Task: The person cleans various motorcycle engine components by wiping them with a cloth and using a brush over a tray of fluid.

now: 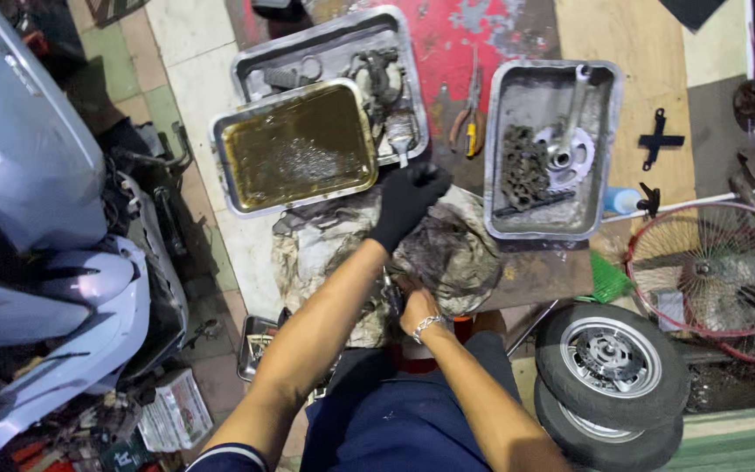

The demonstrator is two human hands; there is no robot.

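meanwhile gloved left hand [408,199] reaches open toward oily tray [297,146]; right hand [417,310] grips something unclear.

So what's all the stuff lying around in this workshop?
metal tray of murky oil: one, silver, upper left
metal tray of small parts: one, grey, behind it
metal tray with chain and sprocket: one, grey, right
pliers: one, orange-handled, between trays
dirty rag: one, grey, centre
small tyres: two, black, stacked lower right
spoked wheel: one, red-rimmed, far right
scooter body: one, pale blue, left
left hand: black glove, over rag
right hand: bare, bracelet, near lap
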